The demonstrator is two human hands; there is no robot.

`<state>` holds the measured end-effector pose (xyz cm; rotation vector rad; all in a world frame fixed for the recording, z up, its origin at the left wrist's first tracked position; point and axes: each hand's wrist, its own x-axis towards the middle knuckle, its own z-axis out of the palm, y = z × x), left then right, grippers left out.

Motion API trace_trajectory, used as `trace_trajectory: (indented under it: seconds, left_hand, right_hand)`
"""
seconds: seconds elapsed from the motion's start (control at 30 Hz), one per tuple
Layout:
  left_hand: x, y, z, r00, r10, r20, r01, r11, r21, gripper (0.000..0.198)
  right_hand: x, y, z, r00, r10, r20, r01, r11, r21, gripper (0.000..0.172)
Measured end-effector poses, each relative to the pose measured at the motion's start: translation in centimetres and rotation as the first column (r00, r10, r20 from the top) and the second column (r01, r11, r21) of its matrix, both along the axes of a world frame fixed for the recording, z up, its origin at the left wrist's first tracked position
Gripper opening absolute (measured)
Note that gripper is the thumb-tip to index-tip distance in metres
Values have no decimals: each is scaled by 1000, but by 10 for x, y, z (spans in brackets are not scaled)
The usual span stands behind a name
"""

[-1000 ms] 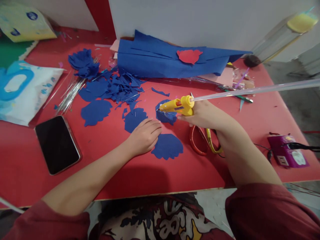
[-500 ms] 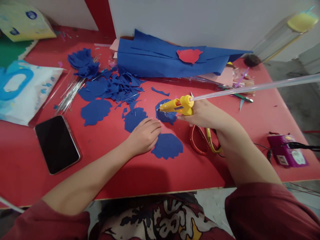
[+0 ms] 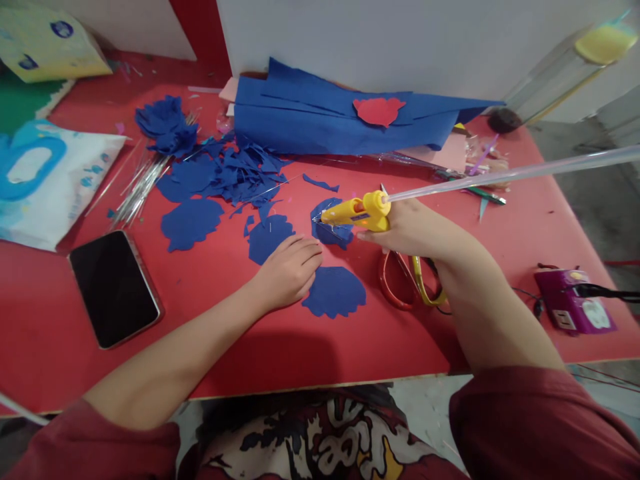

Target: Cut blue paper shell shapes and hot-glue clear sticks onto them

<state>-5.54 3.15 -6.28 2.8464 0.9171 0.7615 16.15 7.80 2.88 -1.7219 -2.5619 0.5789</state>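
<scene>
My right hand (image 3: 407, 230) is closed round a yellow glue gun (image 3: 356, 211) with a long clear glue stick (image 3: 510, 175) jutting out of its back. The gun's nozzle points at a small folded blue felt piece (image 3: 330, 232) on the red table (image 3: 225, 347). My left hand (image 3: 287, 272) lies on the table with its fingers curled, between two scalloped blue felt cutouts (image 3: 334, 292) (image 3: 270, 238). Its fingertips sit just left of the folded piece.
Red and yellow scissors (image 3: 407, 288) lie under my right wrist. A black phone (image 3: 114, 287) sits at the left, with blue felt scraps (image 3: 235, 175) and a bundle of clear sticks (image 3: 137, 190) behind. A folded blue felt sheet (image 3: 330, 117) lies at the back. A purple socket box (image 3: 575, 310) is at right.
The glue gun has shifted very slightly to the right over the folded blue piece. My left hand has stayed where it was.
</scene>
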Motion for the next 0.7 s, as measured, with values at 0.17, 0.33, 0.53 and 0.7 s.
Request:
trace_trajectory:
  seconds: [0.17,0.33,0.53,0.7]
  left_hand:
    - [0,0,1,1000,-9,28,8,1000,15,25]
    - [0,0,1,999,-16,41,16,1000,2,24]
    - [0,0,0,1000,-7,19,6,1000,27,24]
    - [0,0,1,999,-15,37,14,1000,28,23]
  right_hand:
    - [0,-2,2,999,-21,43,21,1000,-16,28]
    - [0,-2,4,999,-15,42,16,999,-28,28]
    - [2,-4,6,1000,-19,24,20,999,-40,26]
    - [2,-6,9,999,-13,43,15,999,-44,24]
